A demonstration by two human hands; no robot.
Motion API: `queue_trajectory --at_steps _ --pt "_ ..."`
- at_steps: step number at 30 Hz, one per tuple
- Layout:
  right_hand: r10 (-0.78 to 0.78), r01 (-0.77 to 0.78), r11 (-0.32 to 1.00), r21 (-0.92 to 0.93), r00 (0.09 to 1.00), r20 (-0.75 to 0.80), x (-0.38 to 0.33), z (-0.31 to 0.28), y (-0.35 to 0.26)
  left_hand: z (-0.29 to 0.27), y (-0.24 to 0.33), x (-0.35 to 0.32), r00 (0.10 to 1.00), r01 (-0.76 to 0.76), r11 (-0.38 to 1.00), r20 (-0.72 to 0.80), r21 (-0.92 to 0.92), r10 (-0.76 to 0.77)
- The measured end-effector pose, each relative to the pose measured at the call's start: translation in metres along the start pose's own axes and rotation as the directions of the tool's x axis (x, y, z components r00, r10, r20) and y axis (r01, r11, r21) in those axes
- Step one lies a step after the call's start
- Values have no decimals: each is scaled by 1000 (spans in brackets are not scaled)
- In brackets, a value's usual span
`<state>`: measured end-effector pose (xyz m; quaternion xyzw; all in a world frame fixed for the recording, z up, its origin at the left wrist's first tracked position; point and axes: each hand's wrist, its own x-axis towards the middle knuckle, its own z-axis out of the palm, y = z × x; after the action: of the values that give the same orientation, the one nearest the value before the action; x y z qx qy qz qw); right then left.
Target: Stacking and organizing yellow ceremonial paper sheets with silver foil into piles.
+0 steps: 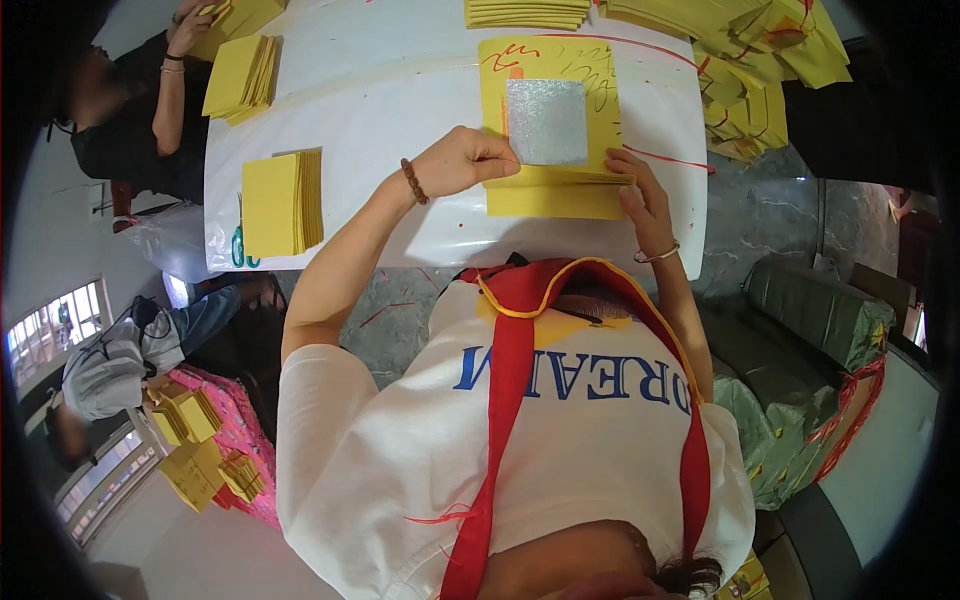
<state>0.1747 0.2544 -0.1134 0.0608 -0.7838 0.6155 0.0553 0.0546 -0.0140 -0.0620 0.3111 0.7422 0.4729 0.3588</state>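
Yellow paper stacks (272, 208) lie at the left of a white desk (375, 120). Rightward, the left hand (463, 160) pinches one end of a fold in a yellow sheet (552, 203) near the desk's front edge; a silver square (546, 122) lies beyond the fold. The right hand (643, 198) grips the other end. The sheet looks light and easily creased, best held at both ends.

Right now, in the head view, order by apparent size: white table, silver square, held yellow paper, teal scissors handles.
1. White table
2. Held yellow paper
3. Silver square
4. Teal scissors handles
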Motion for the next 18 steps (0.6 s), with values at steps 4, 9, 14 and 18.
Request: queue_trajectory --at_steps 4,9,14,18 --pt "-3 3 999 -38 1000 5 0 0 0 -7 1 5 994 85 995 69 -43 -82" --pt "30 -33 995 95 999 34 0 -2 8 -12 -2 9 987 128 990 110 -62 -121" --pt "18 -20 989 144 1000 15 1 -2 11 -16 -4 15 983 124 987 150 -100 -108" --pt "54 -53 978 203 999 5 2 -2 10 -17 -4 16 984 104 991 156 -82 -90"
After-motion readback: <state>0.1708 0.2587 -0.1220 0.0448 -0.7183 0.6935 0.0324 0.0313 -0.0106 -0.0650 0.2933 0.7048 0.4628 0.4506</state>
